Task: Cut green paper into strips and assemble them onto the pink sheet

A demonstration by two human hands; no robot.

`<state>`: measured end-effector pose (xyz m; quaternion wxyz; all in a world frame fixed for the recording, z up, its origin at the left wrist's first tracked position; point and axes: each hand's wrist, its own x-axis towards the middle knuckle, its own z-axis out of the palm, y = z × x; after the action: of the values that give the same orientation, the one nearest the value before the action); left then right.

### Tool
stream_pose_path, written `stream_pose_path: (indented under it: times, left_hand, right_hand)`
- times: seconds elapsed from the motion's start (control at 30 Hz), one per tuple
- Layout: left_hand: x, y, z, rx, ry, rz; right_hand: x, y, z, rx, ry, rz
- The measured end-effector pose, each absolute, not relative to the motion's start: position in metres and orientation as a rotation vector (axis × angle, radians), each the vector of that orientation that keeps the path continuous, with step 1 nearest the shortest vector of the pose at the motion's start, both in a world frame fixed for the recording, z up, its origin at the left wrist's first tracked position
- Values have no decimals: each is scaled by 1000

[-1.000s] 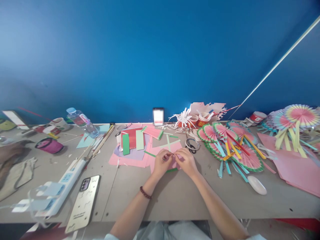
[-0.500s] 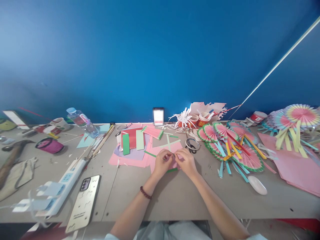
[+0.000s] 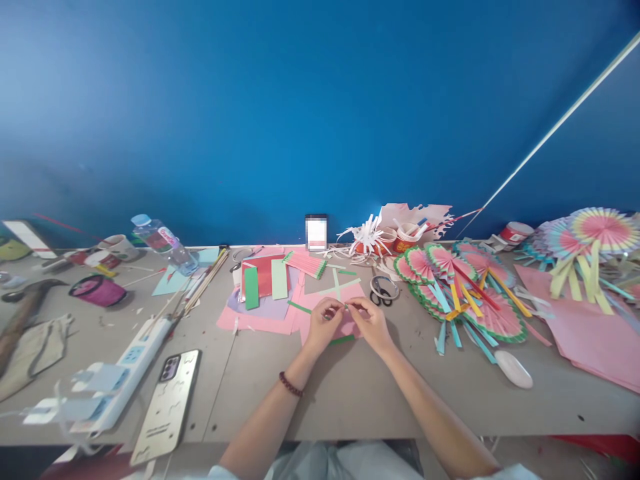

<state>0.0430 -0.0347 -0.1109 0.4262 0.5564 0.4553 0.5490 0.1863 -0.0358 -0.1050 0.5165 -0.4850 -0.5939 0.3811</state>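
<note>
My left hand [image 3: 326, 322] and my right hand [image 3: 369, 321] meet over a pink paper sheet [image 3: 354, 289] in the middle of the table. Both are closed in a pinch, fingertips almost touching. Between them shows a small green paper piece [image 3: 346, 307]; most of it is hidden by the fingers. A pale green strip [image 3: 337, 283] lies on the sheet just beyond my hands. One darker green strip [image 3: 300, 307] reaches toward my left hand, and another [image 3: 342, 340] lies below the hands. Black scissors [image 3: 381, 298] rest right of my right hand.
To the left lie green paper rectangles [image 3: 251, 288], a pleated pink strip [image 3: 305, 263], a phone [image 3: 167, 407], a power strip [image 3: 131, 373] and a bottle [image 3: 165, 243]. Pleated paper fans [image 3: 505, 317], a white oval object [image 3: 515, 370] and pink sheets [image 3: 595, 333] are on the right.
My right hand's fingers have shifted slightly left and up, and the fingertips of both hands are pinched a little higher. The things on the table are where they were.
</note>
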Motion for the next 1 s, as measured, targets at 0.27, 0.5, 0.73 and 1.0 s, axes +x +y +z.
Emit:
stream_pose_path:
  times: [0.27, 0.5, 0.73, 1.0]
  left_hand:
    - [42, -34, -115, 1359, 1113, 1373]
    - [41, -34, -114, 1341, 1124, 1361]
    - [41, -35, -112, 1372, 1153, 1348]
    - [43, -34, -115, 1393, 1217, 1347]
  right_hand:
    - [190, -35, -107, -1195, -1375, 981]
    - [190, -33, -108, -1172, -1340, 1056]
    - [190, -30, -107, -1128, -1199, 1189]
    - [189, -30, -107, -1126, -1228, 1139]
